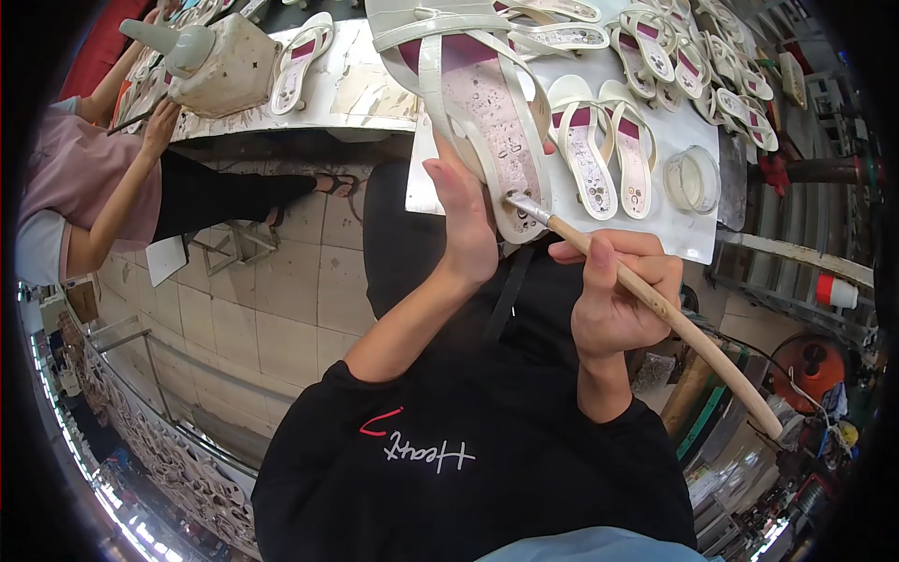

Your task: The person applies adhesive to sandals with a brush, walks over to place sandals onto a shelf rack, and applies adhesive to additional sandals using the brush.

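A white strappy sandal (487,117) with a patterned insole and dark red patch is gripped in my left hand (465,225). My thumb lies along its side, and the other fingers are mostly hidden behind it. In my right hand (623,300) is a brush (698,337) with a long wooden handle, held between thumb and fingers. The brush's bristle tip touches the insole near the end closest to me. Just right of the held sandal, a pair of similar sandals (585,159) lies on the white table (688,229). Beside that pair stands a clear round container (691,180).
Many more sandals (688,61) crowd the table's right side. At the left, a co-worker (103,187) works beside a stained block-shaped container (225,70) with a grey bottle (183,47) on top. An orange fan (810,370) stands low at right, near metal racks (796,248).
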### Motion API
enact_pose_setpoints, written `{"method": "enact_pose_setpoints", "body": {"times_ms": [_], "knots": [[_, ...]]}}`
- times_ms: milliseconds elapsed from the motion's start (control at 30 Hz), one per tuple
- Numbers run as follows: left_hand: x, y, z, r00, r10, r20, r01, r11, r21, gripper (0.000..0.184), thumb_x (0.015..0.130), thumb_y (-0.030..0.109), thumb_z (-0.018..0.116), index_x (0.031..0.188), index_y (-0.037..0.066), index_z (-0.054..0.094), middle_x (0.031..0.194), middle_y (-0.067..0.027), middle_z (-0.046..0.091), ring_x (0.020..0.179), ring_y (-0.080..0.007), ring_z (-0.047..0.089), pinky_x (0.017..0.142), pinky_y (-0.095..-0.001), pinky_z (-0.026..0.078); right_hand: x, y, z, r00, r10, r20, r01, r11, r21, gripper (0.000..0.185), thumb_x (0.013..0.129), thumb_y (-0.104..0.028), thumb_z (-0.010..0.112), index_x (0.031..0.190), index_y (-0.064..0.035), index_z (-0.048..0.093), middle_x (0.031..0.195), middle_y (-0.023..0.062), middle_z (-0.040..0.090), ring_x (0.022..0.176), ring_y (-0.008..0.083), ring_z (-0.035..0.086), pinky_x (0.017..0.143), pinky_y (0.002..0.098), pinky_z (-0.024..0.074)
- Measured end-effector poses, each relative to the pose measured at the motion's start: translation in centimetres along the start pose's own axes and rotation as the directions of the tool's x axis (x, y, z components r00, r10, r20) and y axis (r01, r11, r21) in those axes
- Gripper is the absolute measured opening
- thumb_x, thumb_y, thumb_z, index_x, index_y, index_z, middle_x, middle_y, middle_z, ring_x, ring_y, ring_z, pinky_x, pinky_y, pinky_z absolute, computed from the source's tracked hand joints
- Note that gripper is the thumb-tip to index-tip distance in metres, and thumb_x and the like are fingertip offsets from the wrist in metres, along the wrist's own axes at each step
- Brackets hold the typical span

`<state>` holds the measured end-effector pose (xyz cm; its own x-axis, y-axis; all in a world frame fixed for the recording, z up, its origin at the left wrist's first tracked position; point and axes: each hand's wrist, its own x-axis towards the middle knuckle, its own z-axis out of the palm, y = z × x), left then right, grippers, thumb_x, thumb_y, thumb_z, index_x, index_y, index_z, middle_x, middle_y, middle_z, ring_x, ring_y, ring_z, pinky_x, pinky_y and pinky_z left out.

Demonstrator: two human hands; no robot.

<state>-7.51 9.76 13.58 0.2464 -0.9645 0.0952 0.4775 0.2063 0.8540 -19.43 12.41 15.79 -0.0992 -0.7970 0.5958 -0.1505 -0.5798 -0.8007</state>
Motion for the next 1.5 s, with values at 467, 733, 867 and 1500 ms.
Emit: {"method": "enact_pose_setpoints", "body": {"times_ms": [467, 733, 867, 1500], "knots": [[-0.7, 0.3, 0.8, 0.996, -0.093, -0.009, 0.09, 0.983, -0.16, 0.091, 0.085, 0.075, 0.008, 0.142, 0.005, 0.013, 0.129, -0.0165, 0.045, 0.107, -0.0248, 0.056, 0.091, -0.0373, 0.046, 1.6, -0.8, -1.4, 0.985, -0.169, -0.025, 0.167, 0.985, -0.053, 0.025, 0.089, -0.012, 0.062, 0.09, 0.0021, 0.041, 0.077, 0.0198, 0.063, 0.059, 0.0207, 0.065, 0.055, 0.0252, 0.0534], [-0.7, 1.8, 0.2, 0.953, -0.25, 0.172, 0.291, 0.914, -0.283, 0.096, 0.083, 0.077, 0.005, 0.144, 0.003, 0.015, 0.133, -0.0159, 0.045, 0.12, -0.0263, 0.048, 0.102, -0.039, 0.037, 1.8, -2.2, -2.0, 0.95, -0.161, 0.267, 0.218, 0.955, -0.202, 0.021, 0.088, -0.001, 0.057, 0.101, 0.0037, 0.042, 0.099, 0.0248, 0.054, 0.077, 0.0322, 0.066, 0.069, 0.0372, 0.0594], [-1.3, 1.9, 1.7, 0.968, -0.243, 0.057, 0.25, 0.931, -0.265, 0.098, 0.082, 0.078, 0.004, 0.146, 0.003, 0.009, 0.139, -0.0145, 0.038, 0.127, -0.0249, 0.039, 0.107, -0.0376, 0.029, 2.3, -1.5, -1.0, 0.94, -0.164, 0.299, 0.231, 0.952, -0.202, 0.022, 0.085, 0.007, 0.055, 0.104, 0.0043, 0.043, 0.103, 0.0238, 0.053, 0.089, 0.0342, 0.064, 0.08, 0.0391, 0.0574], [-4.0, 1.5, 1.8, 0.968, -0.248, 0.045, 0.25, 0.967, -0.039, 0.095, 0.083, 0.076, 0.0, 0.148, 0.007, -0.002, 0.148, -0.0082, 0.023, 0.134, -0.0176, 0.026, 0.109, -0.0291, 0.02, 2.8, -0.9, 1.8, 0.945, -0.178, 0.276, 0.178, 0.984, 0.022, 0.022, 0.085, 0.007, 0.058, 0.102, 0.0048, 0.045, 0.107, 0.0281, 0.056, 0.091, 0.0317, 0.065, 0.08, 0.0357, 0.0568]]}}
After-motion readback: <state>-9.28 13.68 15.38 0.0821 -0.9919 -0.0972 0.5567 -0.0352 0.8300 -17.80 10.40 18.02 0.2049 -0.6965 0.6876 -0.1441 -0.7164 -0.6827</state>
